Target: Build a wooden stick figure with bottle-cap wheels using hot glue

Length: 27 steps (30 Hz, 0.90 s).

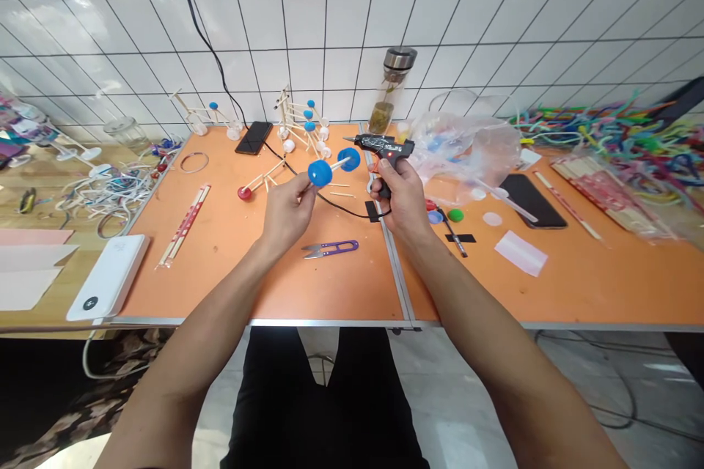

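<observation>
My left hand (290, 211) pinches a stick piece with two blue bottle caps (320, 173), one at each end of a pale rod. In my right hand (404, 194) is a black glue gun (383, 149) with a small red light, its nozzle pointing left, just above and beside the farther cap. The nozzle and cap look close, but I cannot tell whether they touch. Below my hands lie purple thread snips (331, 249). Left of my left hand sits a stick piece with a red cap (245, 193).
Stick-and-cap models (308, 124) stand along the wall beside a phone (254, 138). A tea bottle (391, 88) and a plastic bag (467, 150) are behind my right hand. Another phone (531, 201) lies right; a white power bank (108, 278) lies left. The glue gun's black cord crosses the table.
</observation>
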Tool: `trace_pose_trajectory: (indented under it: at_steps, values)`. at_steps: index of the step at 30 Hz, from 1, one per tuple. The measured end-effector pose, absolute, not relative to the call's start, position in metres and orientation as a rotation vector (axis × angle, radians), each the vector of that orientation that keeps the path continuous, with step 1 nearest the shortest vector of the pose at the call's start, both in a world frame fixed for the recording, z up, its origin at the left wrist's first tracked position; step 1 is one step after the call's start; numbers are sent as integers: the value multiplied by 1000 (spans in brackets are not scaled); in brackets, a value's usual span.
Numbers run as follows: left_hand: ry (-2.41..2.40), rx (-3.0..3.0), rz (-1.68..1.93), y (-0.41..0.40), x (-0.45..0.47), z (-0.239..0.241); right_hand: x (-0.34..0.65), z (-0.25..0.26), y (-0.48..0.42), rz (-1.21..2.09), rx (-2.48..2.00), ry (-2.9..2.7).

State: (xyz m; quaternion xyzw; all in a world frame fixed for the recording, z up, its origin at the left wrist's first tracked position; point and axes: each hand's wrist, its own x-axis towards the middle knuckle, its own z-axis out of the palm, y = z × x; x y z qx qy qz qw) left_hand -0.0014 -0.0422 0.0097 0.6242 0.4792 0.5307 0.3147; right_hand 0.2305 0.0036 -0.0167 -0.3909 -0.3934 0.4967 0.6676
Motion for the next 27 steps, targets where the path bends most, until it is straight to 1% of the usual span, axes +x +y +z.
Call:
trace_pose_trajectory:
  at_steps: [5,14,22,27]
  values:
    - [1023,1253,1175,-32,3,2,230,-17,3,1197,-905,-807]
    - [775,927,866,-26,-5,-5,225,-20,1,1252,-938,-850]
    - [659,877,872,-23,-8,-4,217,-26,1,1454,-1018,-672]
    - [534,865,830,-25,-4,-5,209,-30,-3,1636,-940,-661]
